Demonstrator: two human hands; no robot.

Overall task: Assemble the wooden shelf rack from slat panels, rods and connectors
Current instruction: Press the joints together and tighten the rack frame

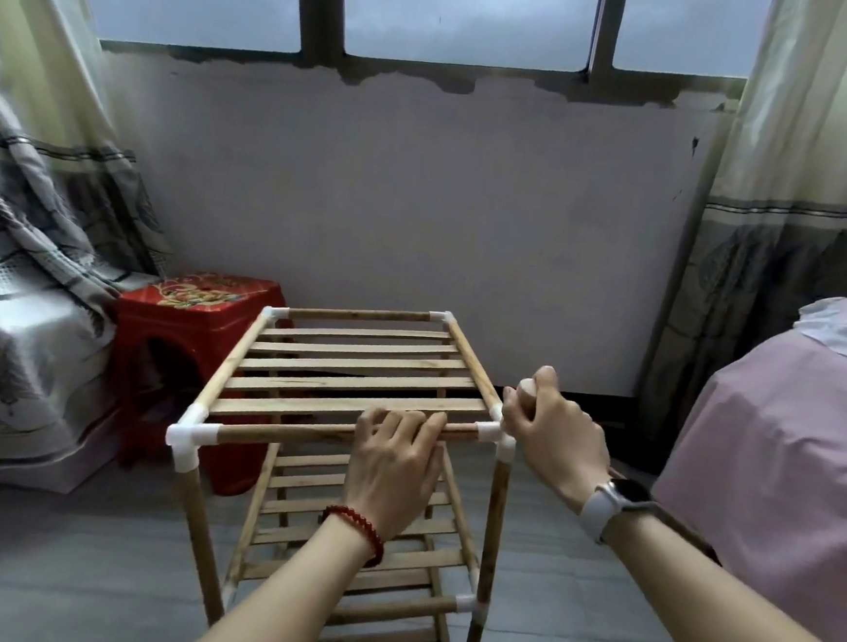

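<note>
Standing upright on the grey floor (87, 573), mid-frame, is the wooden rack (351, 381), w/ the top slat panel (357, 366) seated in its frame of rods and white corner connectors. Left hand (391, 475) sits on the front top rod (301, 435), fingers curled over it toward the right end, just short of the front-right connector (491, 433). Red bead bracelet (359, 528) on that wrist.

Right hand (555, 427) is at the same front-right corner, wrapped round a short wooden rod (527, 387) that stands upright, its pale round end poking out above the fist. Bottom of that rod is hidden by the fingers, so can't tell if it's in the connector or only just above it. Watch (615, 500) w/ a pale strap on the right wrist.

Front-left connector (189, 436) caps the left leg (201, 546); two more white connectors at the back corners. Below, a second slat panel (355, 513) shows thru the frame, and a lower front rod (389, 604) runs into another connector (465, 602) on the right leg (494, 529). More slats lower down, cut off at the frame edge.

Round the rack: red plastic stool (192, 333) behind-left, just beside the back-left corner; grey patterned cloth (19, 339) over something at far left; pink bedding (781, 450) at right. Plain wall (421, 194) behind, window (461, 14) above it, curtains (807, 123) hanging both sides.
</note>
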